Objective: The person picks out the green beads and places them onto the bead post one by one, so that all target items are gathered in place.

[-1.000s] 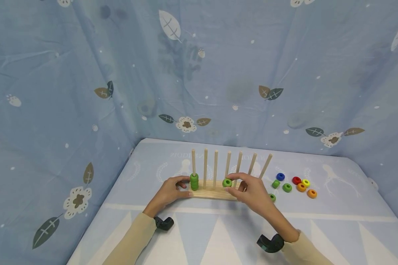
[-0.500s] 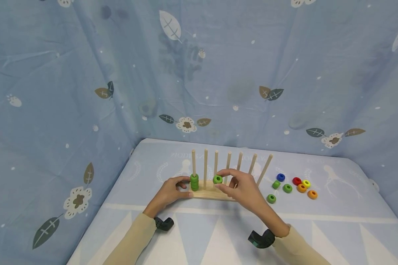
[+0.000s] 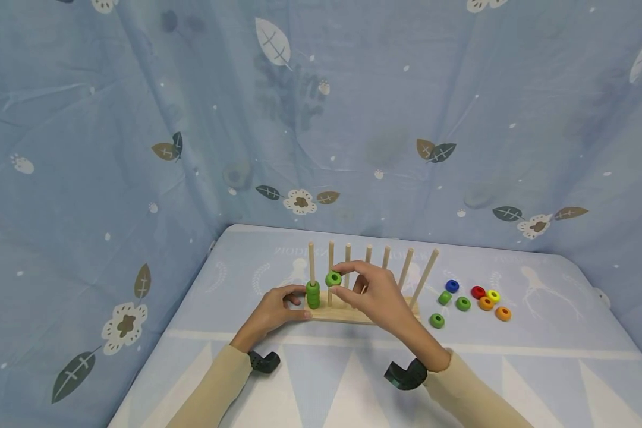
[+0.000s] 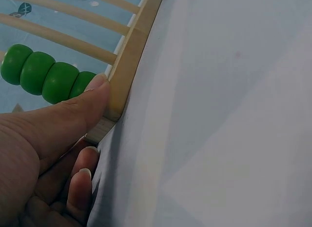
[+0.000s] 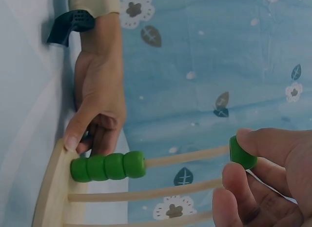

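Observation:
A wooden peg rack (image 3: 348, 315) with several upright pegs stands on the table. Several green beads (image 3: 312, 295) are stacked on its leftmost peg. My left hand (image 3: 270, 310) grips the rack's left end, the thumb along the front of the base (image 4: 127, 66) and the fingers at its end. Between thumb and forefinger, my right hand (image 3: 371, 291) pinches another green bead (image 3: 333, 279), its hole facing the head camera. In the head view this bead overlaps the second peg from the left; in the right wrist view the held bead (image 5: 241, 153) is near the peg tops.
Right of the rack lie loose beads: several green ones (image 3: 463, 304), a blue bead (image 3: 452, 286), a red bead (image 3: 478, 292), a yellow bead (image 3: 493, 296) and orange ones (image 3: 503, 313). A patterned blue curtain (image 3: 353, 119) hangs behind the table.
My right hand has carried the green bead leftward and slightly up, from the middle pegs to the second peg. The left hand stays at the rack's end.

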{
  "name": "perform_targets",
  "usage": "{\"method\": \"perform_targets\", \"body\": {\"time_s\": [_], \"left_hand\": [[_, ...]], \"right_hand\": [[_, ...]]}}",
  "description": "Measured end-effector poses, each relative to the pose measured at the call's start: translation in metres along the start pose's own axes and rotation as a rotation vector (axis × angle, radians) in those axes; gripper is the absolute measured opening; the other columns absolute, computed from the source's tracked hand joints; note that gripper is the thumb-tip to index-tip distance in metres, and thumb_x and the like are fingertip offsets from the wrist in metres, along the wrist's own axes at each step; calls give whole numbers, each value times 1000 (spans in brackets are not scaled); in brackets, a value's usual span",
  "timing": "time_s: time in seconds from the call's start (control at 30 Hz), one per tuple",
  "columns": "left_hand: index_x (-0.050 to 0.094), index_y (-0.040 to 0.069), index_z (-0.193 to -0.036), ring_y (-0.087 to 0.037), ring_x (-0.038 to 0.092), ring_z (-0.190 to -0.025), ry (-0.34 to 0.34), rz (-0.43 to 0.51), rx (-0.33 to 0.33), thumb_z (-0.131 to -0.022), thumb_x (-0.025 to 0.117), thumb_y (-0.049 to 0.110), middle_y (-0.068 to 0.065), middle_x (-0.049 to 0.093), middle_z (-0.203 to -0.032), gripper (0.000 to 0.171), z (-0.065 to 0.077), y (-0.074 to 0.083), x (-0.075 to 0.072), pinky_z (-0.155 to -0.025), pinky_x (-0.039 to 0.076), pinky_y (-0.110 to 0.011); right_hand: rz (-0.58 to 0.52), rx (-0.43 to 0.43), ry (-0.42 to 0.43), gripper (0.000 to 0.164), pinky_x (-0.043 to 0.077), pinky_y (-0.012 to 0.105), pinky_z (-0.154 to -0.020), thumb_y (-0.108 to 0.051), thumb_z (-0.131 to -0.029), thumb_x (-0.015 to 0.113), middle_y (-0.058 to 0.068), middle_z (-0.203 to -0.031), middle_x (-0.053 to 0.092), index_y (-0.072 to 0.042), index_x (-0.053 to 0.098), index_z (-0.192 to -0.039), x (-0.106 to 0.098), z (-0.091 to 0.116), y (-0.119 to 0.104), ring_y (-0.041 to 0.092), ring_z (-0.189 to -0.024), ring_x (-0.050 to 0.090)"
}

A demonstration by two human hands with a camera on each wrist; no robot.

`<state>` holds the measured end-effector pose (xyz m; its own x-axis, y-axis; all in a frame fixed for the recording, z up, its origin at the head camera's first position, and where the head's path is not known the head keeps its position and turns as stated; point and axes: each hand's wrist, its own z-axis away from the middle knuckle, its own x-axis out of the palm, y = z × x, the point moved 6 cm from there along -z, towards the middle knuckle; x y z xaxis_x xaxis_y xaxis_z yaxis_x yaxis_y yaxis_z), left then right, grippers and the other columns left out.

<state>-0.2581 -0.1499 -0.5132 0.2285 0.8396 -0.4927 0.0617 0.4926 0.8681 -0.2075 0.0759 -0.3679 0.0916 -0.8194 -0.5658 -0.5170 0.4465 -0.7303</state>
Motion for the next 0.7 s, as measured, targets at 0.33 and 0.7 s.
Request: {"method": "perform_targets", "body": {"time_s": [0.33,0.7], "left_hand": [[69,18,-127,-21,54,-81,-15,-12,-8,-74,92,30,-1,64,-100,59,0,-1,1,-72,45,-36],[69,19,-127,-20,55,-82,-7,-30,-8,-74,92,29,0,64,-99,58,0,-1,2,-73,45,-36]], "right_hand": [[-3,-36,31,31,42,29,-44,-30,-90,78,-15,-88,68,-24,71,-119,-1,-13,-15,6,-53,56],[-7,-90,57,30,49,46,-87,-29,-90,78,-13,-109,71,-24,71,-119,-5,-26,-32,4,-50,57]]}}
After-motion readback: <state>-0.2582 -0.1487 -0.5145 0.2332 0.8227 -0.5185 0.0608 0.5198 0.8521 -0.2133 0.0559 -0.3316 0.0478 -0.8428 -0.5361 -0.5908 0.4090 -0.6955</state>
